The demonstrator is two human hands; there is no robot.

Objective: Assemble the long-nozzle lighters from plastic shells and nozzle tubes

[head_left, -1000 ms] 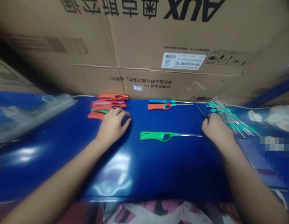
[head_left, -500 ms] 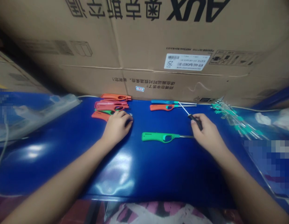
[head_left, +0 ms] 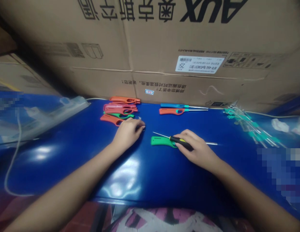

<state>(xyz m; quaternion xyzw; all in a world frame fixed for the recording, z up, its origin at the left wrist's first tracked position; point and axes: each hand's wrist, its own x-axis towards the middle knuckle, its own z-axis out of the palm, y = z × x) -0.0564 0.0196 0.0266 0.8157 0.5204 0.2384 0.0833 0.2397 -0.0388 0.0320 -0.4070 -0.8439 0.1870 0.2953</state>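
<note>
– Where is the screwdriver [head_left: 179, 140]?
– In the right hand [head_left: 197, 149], grip clamped on its handle, above the green lighter [head_left: 162, 141] on the desk [head_left: 140, 174]. Its long axis runs sideways, tip pointing left.
– And the left hand [head_left: 128, 132]?
– Fingers curled, resting on the desk; holding anything, I cannot tell.

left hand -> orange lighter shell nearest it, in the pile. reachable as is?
Probably yes. The left hand rests on the blue table right beside the orange shell, fingertips close to its end. Nothing lies between them; the right hand, gripping the screwdriver, is well clear.
</note>
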